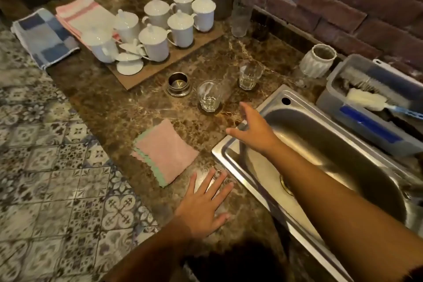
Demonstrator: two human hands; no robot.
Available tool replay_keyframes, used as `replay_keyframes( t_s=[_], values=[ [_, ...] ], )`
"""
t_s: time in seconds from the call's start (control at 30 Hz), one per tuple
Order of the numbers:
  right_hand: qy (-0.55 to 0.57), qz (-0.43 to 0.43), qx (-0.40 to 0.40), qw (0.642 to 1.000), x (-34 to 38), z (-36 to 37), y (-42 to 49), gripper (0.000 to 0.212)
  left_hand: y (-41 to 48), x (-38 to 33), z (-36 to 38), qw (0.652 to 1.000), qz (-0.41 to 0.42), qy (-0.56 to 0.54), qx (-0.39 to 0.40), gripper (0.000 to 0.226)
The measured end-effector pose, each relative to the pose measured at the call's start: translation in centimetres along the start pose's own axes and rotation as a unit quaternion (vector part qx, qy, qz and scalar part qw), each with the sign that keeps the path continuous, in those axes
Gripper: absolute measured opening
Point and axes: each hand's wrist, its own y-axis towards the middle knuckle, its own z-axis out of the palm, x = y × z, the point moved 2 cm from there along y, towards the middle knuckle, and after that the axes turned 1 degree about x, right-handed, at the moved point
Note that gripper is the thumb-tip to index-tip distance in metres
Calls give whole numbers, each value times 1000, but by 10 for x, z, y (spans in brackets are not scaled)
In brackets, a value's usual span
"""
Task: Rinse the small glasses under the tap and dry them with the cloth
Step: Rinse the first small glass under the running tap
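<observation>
The table (pixel 142 107) is showing glossy brown veined stone, the sink (pixel 320 135) brushed shiny steel, the glasses (pixel 209 96) clear ribbed glass, the cloth (pixel 164 151) soft matt pink fabric.

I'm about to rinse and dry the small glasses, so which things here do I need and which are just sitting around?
Needed:
near small clear ribbed glass
far small clear ribbed glass
folded pink cloth with green edge
stainless steel sink

Lying about:
white lidded porcelain cups
blue checked towel
small round metal filter
white ribbed pot
</observation>
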Motion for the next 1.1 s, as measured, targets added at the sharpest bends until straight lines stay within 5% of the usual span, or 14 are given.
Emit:
replay_keyframes(
  t_s=[0.37,1.1],
  values=[
    [140,15,-67,988,12,40,84,112,3,6,17,999,1,-41,24,91],
    [186,0,-118,975,13,51,99,83,-2,4,13,999,10,-53,10,84]
  ],
)
